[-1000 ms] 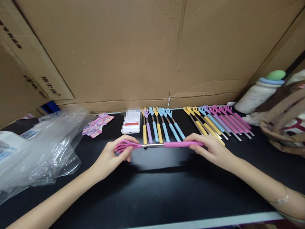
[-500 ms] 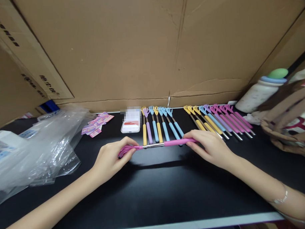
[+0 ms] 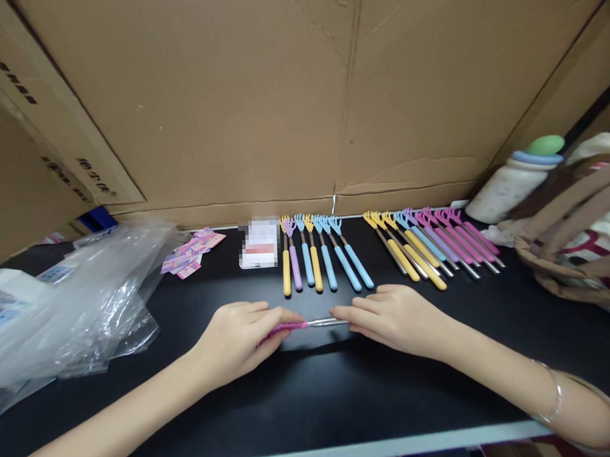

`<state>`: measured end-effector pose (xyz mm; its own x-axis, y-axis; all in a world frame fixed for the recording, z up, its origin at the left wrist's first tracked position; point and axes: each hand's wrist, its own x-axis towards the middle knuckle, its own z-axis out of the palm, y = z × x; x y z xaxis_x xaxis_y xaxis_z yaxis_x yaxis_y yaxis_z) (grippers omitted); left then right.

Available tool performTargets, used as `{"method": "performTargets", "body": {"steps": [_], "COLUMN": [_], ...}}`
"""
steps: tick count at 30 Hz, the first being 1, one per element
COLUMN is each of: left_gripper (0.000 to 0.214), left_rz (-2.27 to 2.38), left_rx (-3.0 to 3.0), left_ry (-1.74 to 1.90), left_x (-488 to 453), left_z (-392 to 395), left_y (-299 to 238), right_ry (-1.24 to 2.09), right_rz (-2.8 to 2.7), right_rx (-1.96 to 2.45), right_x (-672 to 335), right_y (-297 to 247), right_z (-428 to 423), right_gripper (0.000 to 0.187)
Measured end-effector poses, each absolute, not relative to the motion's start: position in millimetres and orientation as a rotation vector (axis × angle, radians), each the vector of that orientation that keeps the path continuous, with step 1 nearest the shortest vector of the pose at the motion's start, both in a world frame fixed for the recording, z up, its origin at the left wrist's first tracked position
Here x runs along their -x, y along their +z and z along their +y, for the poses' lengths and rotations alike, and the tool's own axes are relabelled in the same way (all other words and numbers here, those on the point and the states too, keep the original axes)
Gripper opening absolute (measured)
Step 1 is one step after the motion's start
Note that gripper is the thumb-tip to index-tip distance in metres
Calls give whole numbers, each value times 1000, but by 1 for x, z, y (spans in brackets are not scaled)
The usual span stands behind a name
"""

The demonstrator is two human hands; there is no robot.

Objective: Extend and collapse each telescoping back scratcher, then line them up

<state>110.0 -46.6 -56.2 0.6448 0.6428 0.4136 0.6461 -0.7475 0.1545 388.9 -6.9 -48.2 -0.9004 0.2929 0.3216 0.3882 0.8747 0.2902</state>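
Between my hands a pink back scratcher (image 3: pixel 324 322) lies level above the black table, its metal shaft bare in the middle. My left hand (image 3: pixel 243 337) is closed around its claw end, which is mostly covered. On the other end, my right hand (image 3: pixel 393 322) is closed with its fingertips at the shaft, and the pink grip is hidden under it. Behind my hands lies a row of yellow, purple and blue back scratchers (image 3: pixel 327 258). To the right of that row is a second group of yellow, blue, purple and pink back scratchers (image 3: pixel 425 244), some with bare metal shaft ends showing.
Clear plastic bags (image 3: pixel 102 302) are heaped at the left, beside small pink and purple cards (image 3: pixel 193 252). A phone (image 3: pixel 259 243) lies behind my left hand. At the right stand a white bottle (image 3: pixel 506 185) and a brown bag (image 3: pixel 541 273). Cardboard (image 3: pixel 231 111) walls the back.
My hands have come closer together and moved slightly toward me with the pink back scratcher. My right hand has slid inward and now covers the pink grip.
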Motion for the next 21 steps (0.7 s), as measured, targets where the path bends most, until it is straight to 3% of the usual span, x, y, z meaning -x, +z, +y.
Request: {"method": "performTargets", "body": {"steps": [8, 16, 19, 21], "left_gripper": [20, 29, 30, 25], "left_rz": [-1217, -1742, -1848, -1896], "left_rx": [2656, 2477, 2685, 2647], "left_ry": [-716, -696, -704, -1082], "left_x": [-91, -7, 14, 20], "left_z": [-39, -10, -5, -5], "left_y": [-42, -15, -10, -10], "right_ry": [-562, -494, -428, -342], "right_rz": [-2616, -2483, -2504, -2541], "right_rx": [725, 1218, 1275, 1259], "right_x": [-396, -471, -499, -511], "right_y": [-35, -18, -13, -10], "right_z": [-1, 46, 60, 65], "right_gripper": [23, 28, 32, 34]}}
